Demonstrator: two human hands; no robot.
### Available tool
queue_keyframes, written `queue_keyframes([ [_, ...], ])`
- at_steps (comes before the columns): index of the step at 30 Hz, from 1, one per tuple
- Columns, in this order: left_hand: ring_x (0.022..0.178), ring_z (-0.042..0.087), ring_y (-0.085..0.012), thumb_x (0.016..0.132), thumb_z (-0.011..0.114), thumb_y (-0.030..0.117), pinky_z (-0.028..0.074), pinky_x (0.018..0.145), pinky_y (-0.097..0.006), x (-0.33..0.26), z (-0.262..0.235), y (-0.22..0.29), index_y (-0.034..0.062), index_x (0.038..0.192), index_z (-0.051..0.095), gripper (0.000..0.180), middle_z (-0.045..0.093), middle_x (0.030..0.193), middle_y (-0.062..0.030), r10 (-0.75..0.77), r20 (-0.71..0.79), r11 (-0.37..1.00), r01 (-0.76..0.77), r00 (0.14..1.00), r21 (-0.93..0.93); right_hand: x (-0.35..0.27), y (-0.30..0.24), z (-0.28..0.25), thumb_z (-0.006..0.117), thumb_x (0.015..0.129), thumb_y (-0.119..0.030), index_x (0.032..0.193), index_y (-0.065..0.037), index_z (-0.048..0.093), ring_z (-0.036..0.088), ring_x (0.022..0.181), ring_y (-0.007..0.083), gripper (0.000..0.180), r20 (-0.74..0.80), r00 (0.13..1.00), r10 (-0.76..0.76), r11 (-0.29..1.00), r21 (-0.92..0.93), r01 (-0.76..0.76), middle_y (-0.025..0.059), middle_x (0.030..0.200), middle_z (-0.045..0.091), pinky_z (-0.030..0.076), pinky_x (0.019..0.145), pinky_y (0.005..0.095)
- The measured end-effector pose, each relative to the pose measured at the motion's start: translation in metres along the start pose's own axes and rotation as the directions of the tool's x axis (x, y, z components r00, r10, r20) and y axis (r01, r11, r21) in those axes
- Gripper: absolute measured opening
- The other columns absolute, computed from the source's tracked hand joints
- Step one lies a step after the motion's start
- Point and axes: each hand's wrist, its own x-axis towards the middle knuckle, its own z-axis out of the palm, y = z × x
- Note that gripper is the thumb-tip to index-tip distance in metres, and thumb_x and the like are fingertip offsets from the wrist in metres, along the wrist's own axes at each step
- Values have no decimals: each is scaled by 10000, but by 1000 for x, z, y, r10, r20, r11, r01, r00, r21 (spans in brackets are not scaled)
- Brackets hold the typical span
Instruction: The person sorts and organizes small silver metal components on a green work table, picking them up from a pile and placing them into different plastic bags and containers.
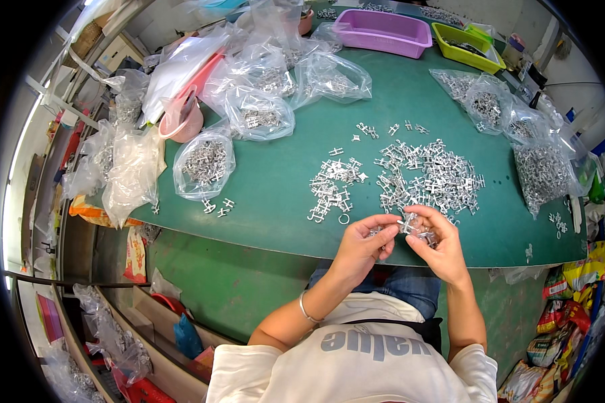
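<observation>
Close to the table's front edge, my left hand and my right hand meet, both with curled fingers. Several small silvery metal pieces sit in my right hand. My left thumb and forefinger pinch one small metal piece beside them, and more silver shows under the left fingers. Just beyond my hands lies a large loose pile of H-shaped metal pieces. A smaller pile spreads to its left, with a ring at its near end.
Clear bags of metal pieces crowd the table's left; more bags line its right edge. A purple basin and a yellow-green basket stand at the back. A pink bucket stands at left. Drawers and colourful packages flank me below.
</observation>
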Motion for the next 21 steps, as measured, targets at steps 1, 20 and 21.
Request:
queue_keyframes([
  [1,585,494,-56,843,620,114,365,493,-182,1,-2,-2,13,1037,594,220,564,726,0,-10,11,1000,10,1000,-25,1,-1,0,599,780,42,1156,-35,530,445,659,7,390,21,999,30,998,62,-32,-33,818,514,343,549,154],
  [20,615,477,-47,843,615,92,333,487,-176,5,-6,-3,-10,1123,563,303,556,755,2,1,-4,1000,-1,1000,-13,-1,5,15,660,730,35,1101,-50,583,389,560,18,388,-177,976,-127,950,-305,68,-17,734,511,323,469,172],
  [21,617,484,-45,840,617,87,339,488,-172,3,-7,-3,-11,1133,559,315,561,756,0,31,8,998,-31,999,59,0,5,15,664,726,35,1099,-51,583,386,551,21,391,-168,973,-159,937,-337,95,-12,735,515,322,460,175],
])
